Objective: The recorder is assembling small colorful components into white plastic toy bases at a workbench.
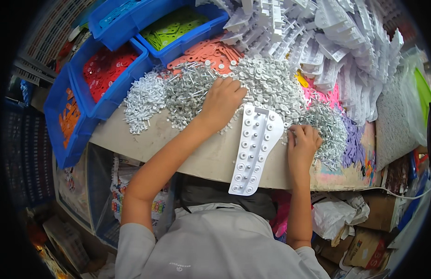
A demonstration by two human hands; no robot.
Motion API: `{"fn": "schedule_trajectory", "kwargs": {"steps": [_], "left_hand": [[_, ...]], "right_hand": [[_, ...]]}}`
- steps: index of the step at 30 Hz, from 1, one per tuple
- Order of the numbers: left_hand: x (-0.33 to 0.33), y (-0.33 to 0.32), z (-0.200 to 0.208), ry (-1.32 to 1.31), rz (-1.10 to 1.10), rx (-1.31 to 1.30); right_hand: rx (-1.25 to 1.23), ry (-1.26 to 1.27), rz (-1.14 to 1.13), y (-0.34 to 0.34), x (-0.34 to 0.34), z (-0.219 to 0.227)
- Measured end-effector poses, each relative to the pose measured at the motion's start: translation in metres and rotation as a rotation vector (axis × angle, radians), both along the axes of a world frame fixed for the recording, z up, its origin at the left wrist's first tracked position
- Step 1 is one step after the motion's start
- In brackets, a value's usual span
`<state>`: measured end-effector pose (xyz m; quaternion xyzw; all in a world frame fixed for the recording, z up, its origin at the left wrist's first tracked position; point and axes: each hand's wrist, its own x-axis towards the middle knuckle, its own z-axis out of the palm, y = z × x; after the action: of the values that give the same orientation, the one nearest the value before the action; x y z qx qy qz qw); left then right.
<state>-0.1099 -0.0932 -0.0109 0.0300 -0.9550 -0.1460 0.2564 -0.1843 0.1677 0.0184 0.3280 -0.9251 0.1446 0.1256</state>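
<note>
A white foot-shaped plastic plate (250, 151) lies between my hands, its lower end over the table's front edge. White round washers sit along both its sides, and metal pins stand in its middle groove. My left hand (223, 103) reaches to the border of a heap of metal pins (187, 90) and a heap of white washers (271, 83), fingers curled down, tips hidden. My right hand (303, 142) is right of the plate, beside the washers and a second heap of metal pins (328, 135). Its fingers are bent together; what they hold is too small to make out.
A heap of small white pins (142, 103) lies left. Blue bins (97, 109) hold red, orange, green and blue pieces. Coral (204, 53), pink (322, 95) and purple pieces (352, 144) lie around the heaps. White plastic plates (341, 42) are stacked high at the back right.
</note>
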Motion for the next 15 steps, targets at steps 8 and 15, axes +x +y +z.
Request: {"fn": "schedule_trajectory", "kwargs": {"steps": [8, 15], "left_hand": [[0.009, -0.008, 0.012, 0.001, 0.014, 0.022], [0.049, 0.007, 0.041, 0.100, 0.043, 0.544]], "right_hand": [[-0.046, -0.067, 0.005, 0.002, -0.007, -0.002], [-0.268, -0.259, 0.074, 0.005, 0.010, 0.013]]}}
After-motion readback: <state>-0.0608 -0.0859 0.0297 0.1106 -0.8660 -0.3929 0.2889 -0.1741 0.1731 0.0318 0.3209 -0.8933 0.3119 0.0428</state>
